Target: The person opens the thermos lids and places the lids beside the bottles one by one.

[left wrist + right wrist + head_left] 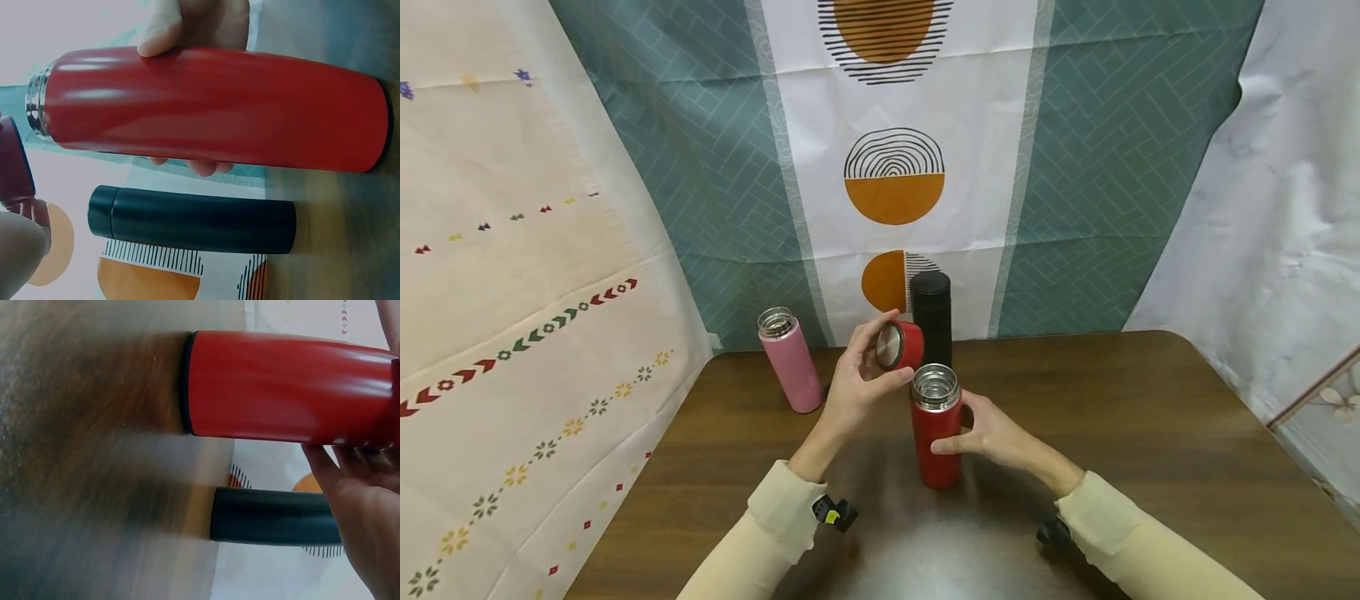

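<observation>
A red thermos bottle (937,446) stands upright on the table, its steel mouth uncovered. My right hand (996,433) grips its side, thumb in front and fingers behind. In the left wrist view, the right thumb lies along the red body (212,106), with fingertips showing at the far side. My left hand (857,375) pinches a red lid (901,345) by its rim, just above and left of the bottle mouth. The lid is tilted, its steel inner face turned to the left. Lid and bottle are apart.
A black thermos bottle (931,317) stands closed behind the red one. At the back left is a pink bottle (793,367) with its steel mouth uncovered. A small dark thing by its base is mostly hidden. Patterned cloths hang behind the wooden table (1075,400).
</observation>
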{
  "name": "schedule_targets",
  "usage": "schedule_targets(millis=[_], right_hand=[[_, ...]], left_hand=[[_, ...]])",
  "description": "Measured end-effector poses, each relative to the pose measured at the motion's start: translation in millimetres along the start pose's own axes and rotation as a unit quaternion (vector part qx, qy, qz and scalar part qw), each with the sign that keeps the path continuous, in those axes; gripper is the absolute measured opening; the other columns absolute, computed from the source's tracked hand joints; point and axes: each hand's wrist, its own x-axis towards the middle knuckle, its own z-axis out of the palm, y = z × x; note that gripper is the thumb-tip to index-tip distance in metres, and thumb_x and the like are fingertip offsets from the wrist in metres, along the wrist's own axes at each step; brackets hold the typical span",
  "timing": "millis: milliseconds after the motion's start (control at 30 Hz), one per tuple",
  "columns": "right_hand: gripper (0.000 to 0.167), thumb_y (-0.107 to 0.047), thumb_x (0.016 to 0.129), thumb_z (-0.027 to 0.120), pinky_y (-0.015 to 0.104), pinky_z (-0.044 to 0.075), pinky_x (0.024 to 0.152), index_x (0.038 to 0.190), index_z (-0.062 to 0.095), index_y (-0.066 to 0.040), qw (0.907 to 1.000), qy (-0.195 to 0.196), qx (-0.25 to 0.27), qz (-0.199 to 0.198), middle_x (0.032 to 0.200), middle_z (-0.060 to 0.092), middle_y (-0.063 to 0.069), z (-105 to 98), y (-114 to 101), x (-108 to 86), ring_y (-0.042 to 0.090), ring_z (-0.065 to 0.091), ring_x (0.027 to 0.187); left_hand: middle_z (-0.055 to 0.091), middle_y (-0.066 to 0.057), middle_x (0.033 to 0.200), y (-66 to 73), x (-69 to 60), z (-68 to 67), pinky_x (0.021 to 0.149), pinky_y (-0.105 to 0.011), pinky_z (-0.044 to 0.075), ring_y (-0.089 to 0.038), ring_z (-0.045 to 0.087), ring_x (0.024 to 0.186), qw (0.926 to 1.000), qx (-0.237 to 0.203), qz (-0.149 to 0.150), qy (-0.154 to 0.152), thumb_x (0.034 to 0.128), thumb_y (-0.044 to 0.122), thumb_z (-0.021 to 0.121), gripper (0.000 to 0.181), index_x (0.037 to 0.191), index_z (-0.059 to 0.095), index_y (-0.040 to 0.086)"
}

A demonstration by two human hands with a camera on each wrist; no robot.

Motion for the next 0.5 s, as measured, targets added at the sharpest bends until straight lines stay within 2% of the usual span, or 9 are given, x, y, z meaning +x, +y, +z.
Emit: schedule_targets(millis=[133, 233, 400, 500], right_hand=[[0.066, -0.033, 0.086, 0.084, 0.049, 0.053, 0.099, 0.142, 0.056, -0.012, 0.9998, 0.018, -0.007, 0.010, 0.129, 0.069, 0.003, 0.9, -5.1, -1.0, 0.026, 0.064, 0.118], [0.067, -0.034, 0.085, 0.084, 0.047, 0.055, 0.097, 0.142, 0.056, -0.013, 0.9993, 0.031, -0.011, 0.015, 0.129, 0.068, 0.003, -0.5, -9.8, -1.5, 0.028, 0.064, 0.117], [0.068, -0.034, 0.085, 0.084, 0.047, 0.055, 0.097, 0.142, 0.055, -0.011, 0.9980, 0.057, -0.019, 0.016, 0.130, 0.067, 0.006, -6.8, -16.5, -0.4, 0.030, 0.062, 0.118], [0.068, -0.033, 0.085, 0.085, 0.051, 0.054, 0.098, 0.141, 0.055, -0.008, 0.9969, 0.072, -0.030, 0.014, 0.130, 0.067, 0.008, -12.6, -18.7, -0.1, 0.032, 0.061, 0.120]], left_hand=[[0.055, -0.012, 0.135, -1.6, -2.4, -3.1, 0.105, -0.027, 0.046, -0.026, 0.053, 0.119, 0.9997, -0.004, -0.001, 0.023, 0.0867, 0.011, 0.081, 0.073, 0.149, 0.045, 0.004], [0.053, -0.017, 0.137, -3.1, -3.4, -4.7, 0.107, -0.029, 0.045, -0.025, 0.052, 0.121, 0.9992, -0.015, -0.003, 0.037, 0.0856, 0.008, 0.081, 0.074, 0.147, 0.041, 0.000], [0.050, -0.019, 0.142, -6.5, -3.3, -6.3, 0.118, -0.037, 0.039, -0.025, 0.052, 0.130, 0.9985, -0.027, -0.003, 0.047, 0.0855, 0.005, 0.080, 0.076, 0.148, 0.038, 0.001], [0.053, -0.018, 0.138, -9.7, -4.0, -6.7, 0.115, -0.036, 0.043, -0.025, 0.056, 0.126, 0.9988, -0.017, -0.006, 0.045, 0.0867, 0.004, 0.079, 0.073, 0.149, 0.042, 0.002]])
